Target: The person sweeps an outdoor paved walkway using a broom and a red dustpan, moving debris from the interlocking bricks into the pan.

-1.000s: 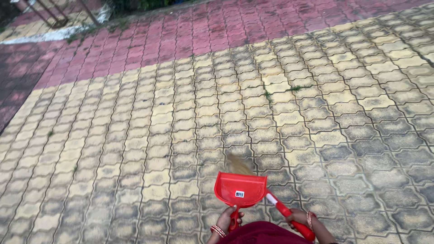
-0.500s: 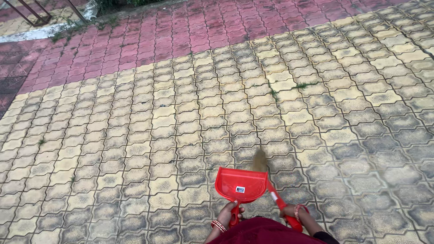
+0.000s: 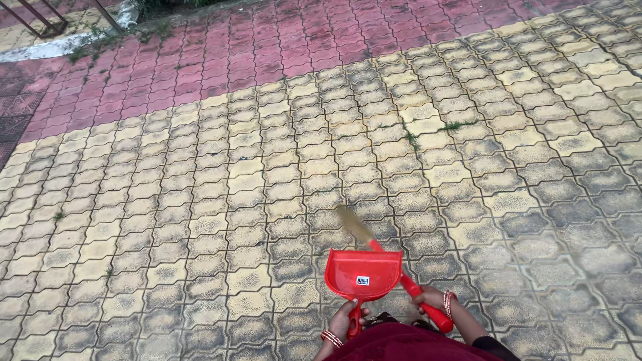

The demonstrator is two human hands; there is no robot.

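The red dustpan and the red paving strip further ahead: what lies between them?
In the head view, between the red dustpan and the red paving strip lies only yellow interlocking paving, with the broom's bristle tip just ahead of the pan.

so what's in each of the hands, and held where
Left hand grips the red dustpan by its handle. Right hand grips the broom by its red handle, bristles forward.

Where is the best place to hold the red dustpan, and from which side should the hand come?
Grip the red dustpan by its narrow handle at the near end, coming from behind. The wide open mouth faces away, so the left hand already wraps the handle there.
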